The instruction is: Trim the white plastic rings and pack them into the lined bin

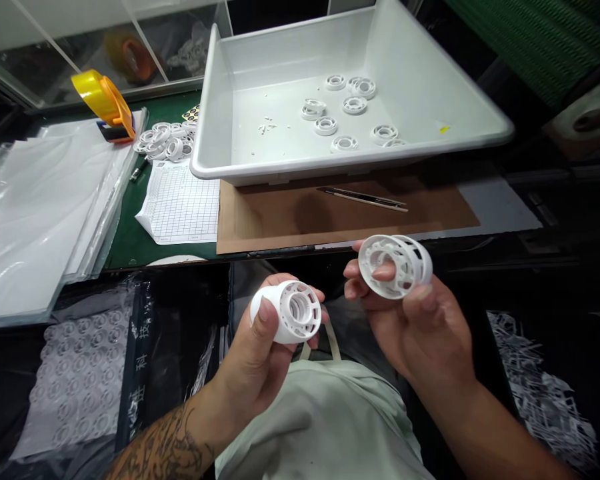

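Observation:
My left hand (260,347) is closed around a short stack of white plastic rings (300,312), its slotted end face turned up and to the right. In my right hand (420,327) are white slotted plastic rings (387,267), tilted, with a fingertip showing through the central hole. The two hands are apart, held above my lap in front of the table edge. Beyond them, a large white tray (350,160) holds several similar white rings (355,105) and small white scraps.
Left of the tray lie a pile of rings (167,140), a tape dispenser (105,107), plastic bags (35,200) and a grid sheet (183,203). A slim pen-like tool (363,198) rests on brown cardboard (270,217). White plastic scraps (545,393) are heaped low right; a moulded sheet (83,373) lies low left.

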A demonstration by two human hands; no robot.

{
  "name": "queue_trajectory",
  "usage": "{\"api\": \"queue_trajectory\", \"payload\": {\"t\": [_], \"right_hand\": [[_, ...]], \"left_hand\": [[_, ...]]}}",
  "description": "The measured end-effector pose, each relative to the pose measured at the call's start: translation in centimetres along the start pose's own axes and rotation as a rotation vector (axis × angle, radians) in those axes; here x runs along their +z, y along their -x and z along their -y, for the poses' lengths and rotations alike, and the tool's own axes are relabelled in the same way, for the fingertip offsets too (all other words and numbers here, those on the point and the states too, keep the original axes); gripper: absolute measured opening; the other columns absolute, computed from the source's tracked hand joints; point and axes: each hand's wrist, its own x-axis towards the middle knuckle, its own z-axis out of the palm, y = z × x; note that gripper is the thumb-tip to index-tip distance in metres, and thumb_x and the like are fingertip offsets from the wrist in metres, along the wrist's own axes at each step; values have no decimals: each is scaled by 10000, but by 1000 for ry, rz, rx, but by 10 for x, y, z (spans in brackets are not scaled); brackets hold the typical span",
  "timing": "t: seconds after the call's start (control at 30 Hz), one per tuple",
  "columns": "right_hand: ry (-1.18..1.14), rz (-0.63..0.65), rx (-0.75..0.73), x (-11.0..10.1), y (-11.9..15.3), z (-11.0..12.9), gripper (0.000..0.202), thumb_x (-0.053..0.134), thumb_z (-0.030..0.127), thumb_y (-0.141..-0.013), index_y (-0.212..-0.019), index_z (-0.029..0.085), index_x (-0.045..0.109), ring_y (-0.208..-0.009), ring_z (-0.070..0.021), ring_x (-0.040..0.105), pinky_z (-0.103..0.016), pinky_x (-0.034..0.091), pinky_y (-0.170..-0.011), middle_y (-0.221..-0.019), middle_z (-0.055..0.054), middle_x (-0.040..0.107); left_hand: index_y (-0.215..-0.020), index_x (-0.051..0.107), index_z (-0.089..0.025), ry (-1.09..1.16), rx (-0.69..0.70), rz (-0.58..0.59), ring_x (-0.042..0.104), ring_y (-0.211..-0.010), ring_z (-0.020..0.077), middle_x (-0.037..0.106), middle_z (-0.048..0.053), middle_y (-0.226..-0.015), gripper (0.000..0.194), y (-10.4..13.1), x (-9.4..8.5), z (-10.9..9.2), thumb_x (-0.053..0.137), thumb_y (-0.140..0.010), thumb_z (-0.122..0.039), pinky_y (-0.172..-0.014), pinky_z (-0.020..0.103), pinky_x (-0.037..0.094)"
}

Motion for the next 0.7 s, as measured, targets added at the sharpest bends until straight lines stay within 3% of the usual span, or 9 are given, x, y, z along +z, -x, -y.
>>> {"api": "queue_trajectory", "payload": {"t": [0.1,0.27,0.47,0.7], "right_hand": [[-59,44,56,1,0,0,260,707,532,-1024,-1071,291,790,-952,-229,704,-279,610,-658,-1198,-67,730],[19,-1,88,6,9,4,270,758,564,-984,-1020,303,815,-960,-243,645,-333,581,-736,-1285,-70,657],[186,68,-26,7,11,8,239,761,536,-994,-1071,320,828,-1102,-287,620,-429,558,-939,-1298,-73,615],[279,166,-160,8,9,12,219,726,455,-1036,-1071,252,803,-1055,-237,627,-377,575,-967,-1301,-78,584]], "left_hand": [[-1032,735,-196,33,-5,32,722,-750,145,784,46,-955,529,0,2,0,827,-797,-661,-579,189,529],[-1028,740,-194,40,-1,45,710,-702,139,789,52,-948,534,-1,2,1,817,-798,-669,-543,179,508],[-1034,731,-192,27,1,70,704,-707,142,787,60,-964,546,-1,-1,0,811,-799,-678,-542,178,502],[-1058,725,-191,12,-44,131,693,-728,140,773,67,-1002,541,-2,-3,-5,801,-816,-669,-572,191,518]]}}
